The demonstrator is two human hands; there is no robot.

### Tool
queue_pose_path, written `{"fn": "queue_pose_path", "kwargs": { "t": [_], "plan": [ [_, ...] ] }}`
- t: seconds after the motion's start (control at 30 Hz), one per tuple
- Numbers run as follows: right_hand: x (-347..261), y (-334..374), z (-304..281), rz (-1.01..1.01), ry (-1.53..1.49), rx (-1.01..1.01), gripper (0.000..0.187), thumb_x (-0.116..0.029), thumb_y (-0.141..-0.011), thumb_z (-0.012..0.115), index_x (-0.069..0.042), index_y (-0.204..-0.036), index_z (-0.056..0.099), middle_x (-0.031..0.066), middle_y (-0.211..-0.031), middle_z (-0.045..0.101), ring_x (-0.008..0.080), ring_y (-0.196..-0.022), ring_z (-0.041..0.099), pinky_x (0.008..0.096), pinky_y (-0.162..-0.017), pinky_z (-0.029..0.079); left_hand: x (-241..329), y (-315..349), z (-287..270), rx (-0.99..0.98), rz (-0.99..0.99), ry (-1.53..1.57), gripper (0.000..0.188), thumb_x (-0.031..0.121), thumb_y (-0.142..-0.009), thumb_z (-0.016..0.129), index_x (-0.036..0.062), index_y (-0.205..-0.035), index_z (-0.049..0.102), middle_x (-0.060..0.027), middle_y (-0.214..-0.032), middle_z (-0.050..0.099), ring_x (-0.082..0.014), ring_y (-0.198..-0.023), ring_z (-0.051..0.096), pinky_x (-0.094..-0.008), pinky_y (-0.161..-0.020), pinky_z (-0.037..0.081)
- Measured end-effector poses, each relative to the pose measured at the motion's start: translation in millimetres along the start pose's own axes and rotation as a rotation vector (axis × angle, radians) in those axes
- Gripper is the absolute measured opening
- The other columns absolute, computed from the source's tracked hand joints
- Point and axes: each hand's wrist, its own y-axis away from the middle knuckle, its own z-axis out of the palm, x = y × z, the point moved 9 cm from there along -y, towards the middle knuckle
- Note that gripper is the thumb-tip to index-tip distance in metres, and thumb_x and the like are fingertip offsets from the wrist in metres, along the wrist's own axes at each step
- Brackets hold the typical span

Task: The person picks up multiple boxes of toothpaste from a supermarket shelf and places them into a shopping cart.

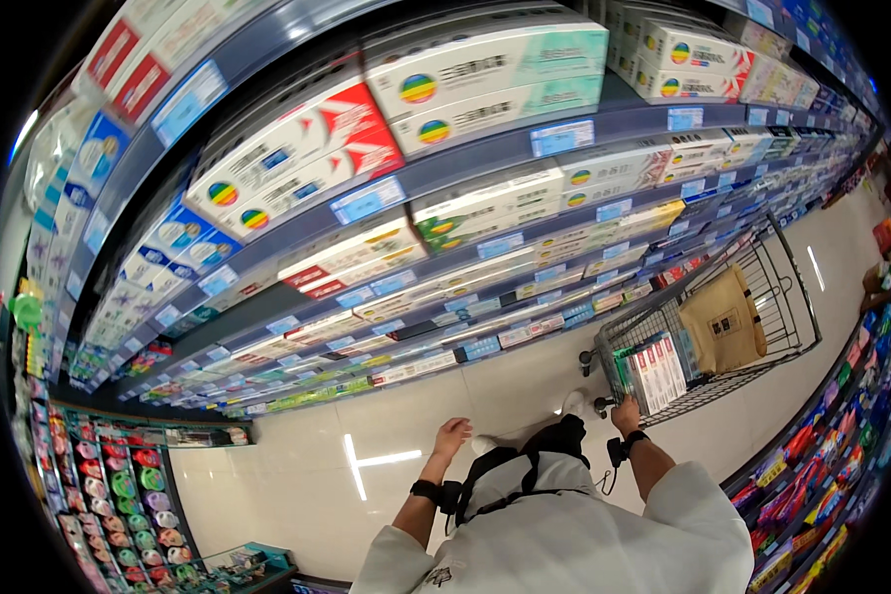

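My left hand (453, 437) hangs over the floor in front of the shelves, its fingers loosely bent and nothing visible in it. To the right, my right hand (626, 415) is closed on the near end of a wire shopping cart (800, 342). Several white and red toothpaste boxes (659, 374) stand side by side in the cart close to that hand. Behind them in the cart lies a brown paper bag (721, 315). Part of my right hand's grip is too small to make out.
Long shelves (465, 163) with stacked toothpaste boxes (495, 74) and blue price tags run across the front. Colourful hanging packs (812, 485) line the right side. A rack of small round-topped packs (119, 485) stands at left, and a low display stand (252, 564) is nearby.
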Motion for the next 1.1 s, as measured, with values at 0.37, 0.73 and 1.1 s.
{"fn": "queue_pose_path", "kwargs": {
  "t": [0.37, 0.73, 1.1],
  "plan": [
    [-140, 14, 30, -0.349, -0.128, 0.022, 0.048, -0.014, -0.081, 0.065, 0.002, -0.126, 0.055, 0.0246, -0.123, 0.058, 0.0415, -0.117, 0.055, 0.0469, -0.097, 0.047, -22, 8, -102, 0.114, 0.157, 0.035, 0.023, 0.02, -0.096, 0.06, 0.0048, -0.111, 0.068, -0.0069, -0.093, 0.073, -0.0141, -0.078, 0.067, -0.0273, -0.069, 0.053],
    [-459, 136, -97, -0.854, -0.722, -0.203, 0.042, -0.01, -0.097, 0.057, -0.004, -0.138, 0.049, 0.0102, -0.11, 0.067, 0.0175, -0.092, 0.067, 0.0299, -0.078, 0.052, 190, 66, -135, 0.265, 0.703, 0.012, 0.022, 0.015, -0.098, 0.06, 0.0029, -0.115, 0.065, -0.0058, -0.094, 0.071, -0.0122, -0.082, 0.065, -0.0264, -0.075, 0.051],
    [-575, 150, -173, -1.007, -0.875, -0.031, 0.057, -0.024, -0.102, 0.056, -0.004, -0.15, 0.035, 0.0106, -0.114, 0.064, 0.0161, -0.092, 0.065, 0.0324, -0.083, 0.052, 345, 144, -186, 0.428, 0.978, 0.074, 0.047, 0.009, -0.099, 0.057, 0.004, -0.143, 0.039, -0.0064, -0.095, 0.063, -0.0117, -0.085, 0.06, -0.0255, -0.077, 0.05]
  ]
}}
